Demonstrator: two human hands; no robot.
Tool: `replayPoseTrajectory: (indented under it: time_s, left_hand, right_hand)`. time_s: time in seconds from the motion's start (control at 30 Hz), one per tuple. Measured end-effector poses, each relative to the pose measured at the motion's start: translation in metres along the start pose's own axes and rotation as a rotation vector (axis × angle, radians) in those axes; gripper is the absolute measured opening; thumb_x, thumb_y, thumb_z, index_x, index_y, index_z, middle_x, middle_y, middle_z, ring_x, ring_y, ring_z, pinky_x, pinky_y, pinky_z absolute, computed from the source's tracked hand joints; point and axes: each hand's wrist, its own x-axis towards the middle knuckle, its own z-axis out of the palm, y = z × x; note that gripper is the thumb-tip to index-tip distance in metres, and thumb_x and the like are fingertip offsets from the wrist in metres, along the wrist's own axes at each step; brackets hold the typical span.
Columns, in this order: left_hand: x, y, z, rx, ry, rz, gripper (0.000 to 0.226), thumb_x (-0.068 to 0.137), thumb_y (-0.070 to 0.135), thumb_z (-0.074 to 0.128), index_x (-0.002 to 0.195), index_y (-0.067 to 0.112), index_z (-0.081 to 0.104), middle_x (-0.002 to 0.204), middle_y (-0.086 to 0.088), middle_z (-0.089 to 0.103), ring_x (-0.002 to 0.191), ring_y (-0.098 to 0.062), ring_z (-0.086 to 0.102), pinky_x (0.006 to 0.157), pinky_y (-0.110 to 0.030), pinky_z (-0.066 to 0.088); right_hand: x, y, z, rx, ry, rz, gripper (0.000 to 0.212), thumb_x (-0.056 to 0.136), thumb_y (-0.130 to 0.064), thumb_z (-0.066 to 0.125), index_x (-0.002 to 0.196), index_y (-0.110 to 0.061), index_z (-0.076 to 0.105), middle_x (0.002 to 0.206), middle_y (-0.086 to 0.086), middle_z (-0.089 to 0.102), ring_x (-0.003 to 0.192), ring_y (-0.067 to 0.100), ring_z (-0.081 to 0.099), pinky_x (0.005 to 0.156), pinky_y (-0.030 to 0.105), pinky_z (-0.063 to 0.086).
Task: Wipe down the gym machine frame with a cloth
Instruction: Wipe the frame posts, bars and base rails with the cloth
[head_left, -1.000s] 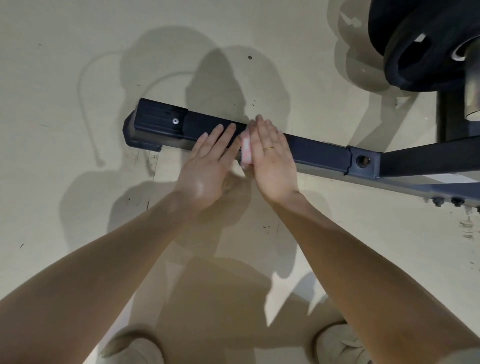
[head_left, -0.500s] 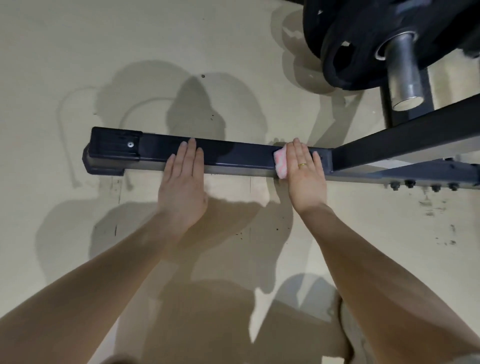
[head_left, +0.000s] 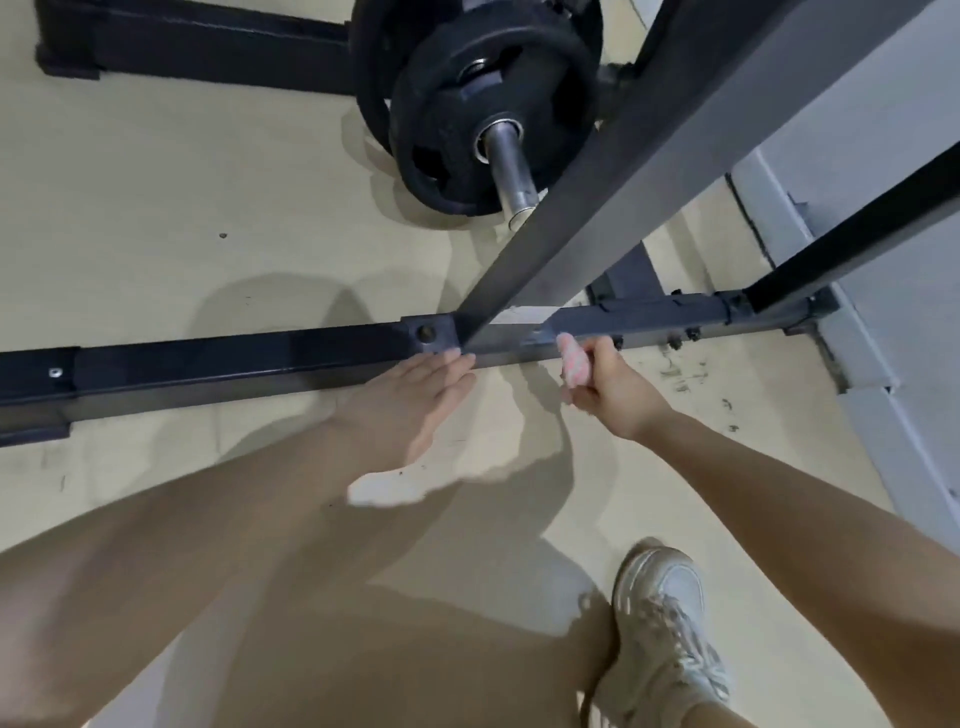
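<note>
The black base bar of the gym machine frame (head_left: 234, 358) lies across the floor from left to right. A slanted upright beam (head_left: 613, 171) rises from its joint. My right hand (head_left: 613, 387) grips a folded pink cloth (head_left: 574, 361) and holds it against the near side of the bar, just right of the joint. My left hand (head_left: 415, 400) lies flat with straight fingers, its fingertips touching the bar below the joint.
Black weight plates (head_left: 483, 83) sit on a steel sleeve (head_left: 506, 166) behind the bar. A second base bar (head_left: 197, 47) runs along the top left. A grey wall and skirting (head_left: 862, 364) close off the right side. My white shoe (head_left: 665, 634) stands on the beige floor.
Both hands have travelled right along the bar, past the joint with the upright. My right hand has curled around the cloth instead of pressing it flat. The view has shifted right.
</note>
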Motion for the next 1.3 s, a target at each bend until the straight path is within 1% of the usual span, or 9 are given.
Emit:
replayPoseTrajectory:
  time_s: [0.1, 0.37, 0.47, 0.57, 0.67, 0.8, 1.03, 1.17, 1.3]
  left_hand:
    - [0.035, 0.023, 0.0, 0.033, -0.201, -0.123, 0.07, 0.092, 0.008, 0.038, 0.151, 0.01, 0.001, 0.159, -0.005, -0.01, 0.146, -0.018, -0.005, 0.116, -0.028, -0.004]
    - [0.091, 0.058, 0.029, 0.013, -0.349, -0.34, 0.064, 0.096, 0.005, 0.031, 0.15, 0.009, -0.003, 0.158, -0.004, -0.012, 0.146, -0.017, -0.003, 0.116, -0.025, 0.002]
    - [0.112, 0.059, 0.033, 0.023, -0.379, -0.393, 0.07, 0.093, 0.003, 0.036, 0.15, 0.008, -0.004, 0.158, -0.006, -0.014, 0.146, -0.018, -0.004, 0.117, -0.026, 0.002]
    - [0.134, 0.064, 0.029, -0.032, -0.357, -0.474, 0.07, 0.093, -0.001, 0.034, 0.15, 0.009, -0.005, 0.158, -0.002, -0.016, 0.146, -0.017, -0.002, 0.115, -0.023, 0.004]
    - [0.149, 0.073, 0.034, -0.089, -0.271, -0.51, 0.066, 0.095, 0.0, 0.032, 0.151, 0.011, 0.0, 0.159, 0.001, -0.008, 0.145, -0.017, 0.005, 0.114, -0.024, 0.014]
    - [0.168, 0.082, 0.043, -0.085, -0.286, -0.571, 0.07, 0.09, -0.003, 0.034, 0.15, 0.006, -0.001, 0.158, -0.009, -0.014, 0.146, -0.02, -0.002, 0.114, -0.033, 0.023]
    - [0.172, 0.089, 0.051, -0.079, -0.288, -0.635, 0.073, 0.088, -0.003, 0.033, 0.15, 0.01, -0.003, 0.156, 0.0, -0.022, 0.146, -0.017, 0.0, 0.106, -0.027, 0.032]
    - [0.183, 0.087, 0.053, -0.034, -0.212, -0.6, 0.062, 0.086, 0.002, 0.03, 0.147, 0.002, 0.021, 0.157, -0.011, 0.016, 0.14, -0.028, 0.028, 0.101, -0.035, 0.044]
    - [0.183, 0.079, 0.049, 0.002, -0.318, -0.62, 0.065, 0.093, 0.005, 0.032, 0.151, 0.015, 0.005, 0.159, 0.002, 0.001, 0.144, -0.018, 0.014, 0.111, -0.029, 0.03]
  right_hand:
    - [0.016, 0.024, -0.018, 0.117, 0.003, -0.015, 0.021, 0.09, -0.033, 0.049, 0.09, -0.019, 0.034, 0.09, 0.0, 0.05, 0.078, 0.018, 0.056, 0.078, 0.034, 0.045]
    - [0.057, 0.068, -0.002, 0.712, 0.185, 0.156, 0.022, 0.079, -0.033, 0.044, 0.062, -0.023, 0.034, 0.071, -0.006, 0.033, 0.048, 0.012, 0.036, 0.048, 0.021, 0.037]
    - [0.07, 0.076, -0.009, 0.326, 0.239, -0.039, 0.006, 0.091, -0.022, 0.048, 0.094, -0.027, 0.051, 0.098, 0.004, 0.046, 0.078, 0.017, 0.05, 0.07, 0.033, 0.044]
    - [0.084, 0.078, -0.004, -0.278, 0.453, -0.202, 0.048, 0.094, -0.024, 0.045, 0.14, -0.012, 0.038, 0.142, 0.015, 0.039, 0.123, 0.032, 0.043, 0.096, 0.046, 0.045]
    - [0.094, 0.076, 0.011, -0.415, 0.077, -0.336, 0.063, 0.099, -0.036, 0.038, 0.152, -0.012, 0.012, 0.16, 0.008, 0.008, 0.148, 0.027, -0.002, 0.118, 0.048, -0.001]
    - [0.103, 0.083, 0.031, -0.384, 0.003, -0.431, 0.066, 0.102, -0.036, 0.031, 0.153, -0.011, -0.005, 0.161, 0.006, -0.009, 0.147, 0.018, -0.012, 0.119, 0.035, -0.011]
    - [0.115, 0.124, 0.012, -0.418, 0.222, -0.4, 0.057, 0.101, -0.026, 0.039, 0.151, -0.008, 0.02, 0.159, 0.01, 0.015, 0.147, 0.025, 0.015, 0.119, 0.037, 0.005]
    - [0.113, 0.103, 0.028, -0.384, 0.148, -0.478, 0.064, 0.088, -0.014, 0.055, 0.147, -0.006, 0.032, 0.155, 0.01, 0.03, 0.144, 0.025, 0.025, 0.117, 0.038, 0.01]
    - [0.12, 0.119, 0.008, -0.425, 0.174, -0.569, 0.057, 0.078, -0.015, 0.04, 0.132, -0.001, 0.055, 0.138, 0.012, 0.054, 0.127, 0.026, 0.052, 0.107, 0.04, 0.037]
